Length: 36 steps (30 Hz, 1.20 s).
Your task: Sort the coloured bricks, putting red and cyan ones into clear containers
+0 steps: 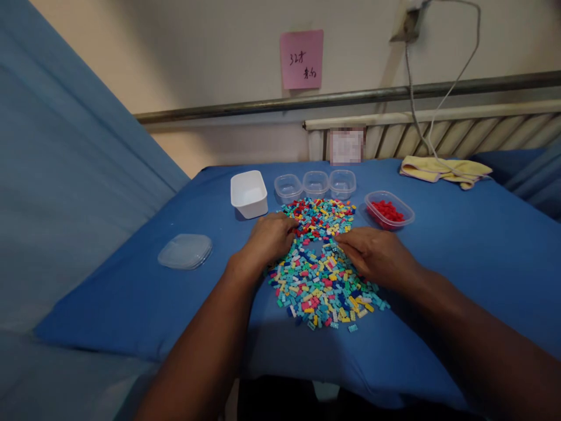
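Note:
A wide pile of small toy building bricks (326, 283) in many colours lies on the blue cloth before me. At the pile's upper left, my left hand (274, 233) has its fingers curled in among the bricks, close to several red ones. My right hand (372, 251) reaches in from the other side, fingertips pressed together at the middle of the pile. Whatever either hand pinches is too small or hidden to make out. Red bricks (385, 210) fill part of a clear plastic container (405, 217) beyond my right hand.
Behind the pile stand a white tub (249, 202) and three clear containers, one of them in the middle (315, 185). Stacked clear lids (184, 252) lie at left. A yellow cloth (442, 169) and a cable (412, 93) are at the back right, near a radiator (482, 126).

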Each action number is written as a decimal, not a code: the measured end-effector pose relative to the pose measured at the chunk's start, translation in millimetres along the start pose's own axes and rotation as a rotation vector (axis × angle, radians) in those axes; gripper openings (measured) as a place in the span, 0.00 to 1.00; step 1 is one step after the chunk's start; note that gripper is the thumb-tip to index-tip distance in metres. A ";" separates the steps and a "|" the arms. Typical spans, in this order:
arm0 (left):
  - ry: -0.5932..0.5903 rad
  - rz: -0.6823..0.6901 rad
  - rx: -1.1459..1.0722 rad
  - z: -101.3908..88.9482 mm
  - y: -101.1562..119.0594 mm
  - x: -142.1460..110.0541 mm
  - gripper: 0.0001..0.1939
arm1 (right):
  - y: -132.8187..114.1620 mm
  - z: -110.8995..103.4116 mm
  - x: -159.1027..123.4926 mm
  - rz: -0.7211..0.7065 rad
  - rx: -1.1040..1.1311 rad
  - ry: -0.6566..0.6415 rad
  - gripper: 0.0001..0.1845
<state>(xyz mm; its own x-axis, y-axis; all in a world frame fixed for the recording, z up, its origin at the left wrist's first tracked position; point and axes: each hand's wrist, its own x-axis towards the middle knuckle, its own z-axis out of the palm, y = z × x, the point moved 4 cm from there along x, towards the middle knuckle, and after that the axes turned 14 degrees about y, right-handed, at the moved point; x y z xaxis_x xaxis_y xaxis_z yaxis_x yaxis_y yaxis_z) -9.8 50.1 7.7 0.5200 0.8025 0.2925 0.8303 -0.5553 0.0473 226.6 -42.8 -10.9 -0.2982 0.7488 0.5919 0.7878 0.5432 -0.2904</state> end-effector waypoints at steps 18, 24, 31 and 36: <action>0.038 -0.043 0.005 0.5 -8.1 1.9 0.15 | -3.1 -2.7 0.4 -0.020 -0.007 -0.034 0.17; 0.045 0.029 -0.063 1.0 -1.3 4.1 0.14 | -3.8 -3.4 0.7 -0.026 -0.007 -0.056 0.16; 0.002 0.159 -0.188 4.5 8.7 3.2 0.16 | -5.4 -5.0 1.6 -0.004 0.013 -0.052 0.17; -0.042 0.078 -0.161 4.5 1.0 5.2 0.13 | -6.5 -4.5 1.4 -0.010 0.016 -0.055 0.18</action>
<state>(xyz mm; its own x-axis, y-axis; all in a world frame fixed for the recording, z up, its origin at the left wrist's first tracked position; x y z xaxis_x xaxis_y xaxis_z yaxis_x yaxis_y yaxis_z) -5.4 54.7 4.9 0.5924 0.7620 0.2615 0.7458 -0.6415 0.1795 223.5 -47.0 -4.7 -0.3359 0.7626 0.5529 0.7756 0.5570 -0.2970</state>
